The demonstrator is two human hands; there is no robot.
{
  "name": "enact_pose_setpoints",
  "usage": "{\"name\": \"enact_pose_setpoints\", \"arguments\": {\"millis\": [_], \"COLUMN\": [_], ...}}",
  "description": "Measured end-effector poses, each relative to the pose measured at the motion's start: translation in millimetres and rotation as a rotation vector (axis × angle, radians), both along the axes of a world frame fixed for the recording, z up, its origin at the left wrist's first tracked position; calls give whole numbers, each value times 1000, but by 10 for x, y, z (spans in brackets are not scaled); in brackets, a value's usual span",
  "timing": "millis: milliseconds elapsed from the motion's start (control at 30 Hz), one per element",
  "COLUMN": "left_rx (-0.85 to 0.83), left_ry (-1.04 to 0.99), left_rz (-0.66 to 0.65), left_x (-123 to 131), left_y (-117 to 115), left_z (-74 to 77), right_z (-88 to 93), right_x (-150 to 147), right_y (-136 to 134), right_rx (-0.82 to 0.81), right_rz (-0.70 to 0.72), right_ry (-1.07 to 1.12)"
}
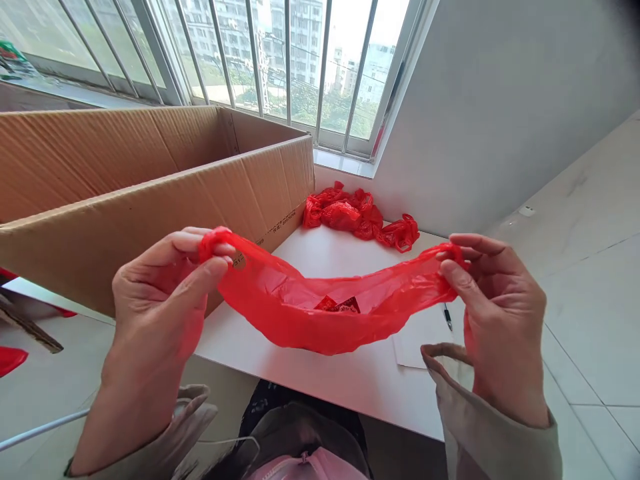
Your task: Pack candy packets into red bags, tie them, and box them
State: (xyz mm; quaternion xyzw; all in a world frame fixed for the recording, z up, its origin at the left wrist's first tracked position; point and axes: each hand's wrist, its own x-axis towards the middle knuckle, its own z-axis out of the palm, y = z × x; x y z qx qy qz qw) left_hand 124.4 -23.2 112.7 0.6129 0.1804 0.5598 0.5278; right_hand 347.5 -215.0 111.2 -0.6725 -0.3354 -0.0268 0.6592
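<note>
A thin red plastic bag (pixel 320 310) hangs stretched between my two hands above the near edge of a white table (pixel 350 380). My left hand (pixel 160 300) pinches its left handle between thumb and fingers. My right hand (pixel 495 313) pinches the right handle the same way. The bag's mouth gapes upward, and a small red packet (pixel 339 305) shows through inside it.
A large open cardboard box (pixel 150 193) fills the left side. A heap of crumpled red bags (pixel 357 217) lies at the table's far edge below a barred window. A sheet of paper (pixel 417 340) and a pen (pixel 447 317) lie under the bag. Tiled floor lies to the right.
</note>
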Motion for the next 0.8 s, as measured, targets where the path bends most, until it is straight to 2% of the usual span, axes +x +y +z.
{"name": "enact_pose_setpoints", "arguments": {"millis": [133, 200, 333, 467, 567, 667, 733, 800], "left_rx": [285, 357, 312, 383, 459, 561, 544, 436], "left_ry": [322, 432, 649, 788, 785, 774, 741, 753], "left_rz": [-303, -344, -374, -536, -657, -719, -743, -724], "left_x": [-270, -401, -508, -350, -141, 69, 194, 301], "left_y": [92, 140, 216, 284, 285, 220, 158, 97], "left_z": [-227, -384, -670, -848, -846, -735, -649, -586], "right_z": [-264, -437, -726, -915, -949, -903, -869, -856], "right_x": [-19, 38, 223, 264, 137, -21, -96, -139], "right_y": [-271, -438, -678, -582, -325, -48, 100, 201], "right_rx": [-263, -350, -270, -349, -360, -318, -289, -270], "right_rz": [150, 177, 322, 477, 514, 570, 585, 590], "right_ry": [90, 119, 157, 166, 140, 170, 202, 217]}}
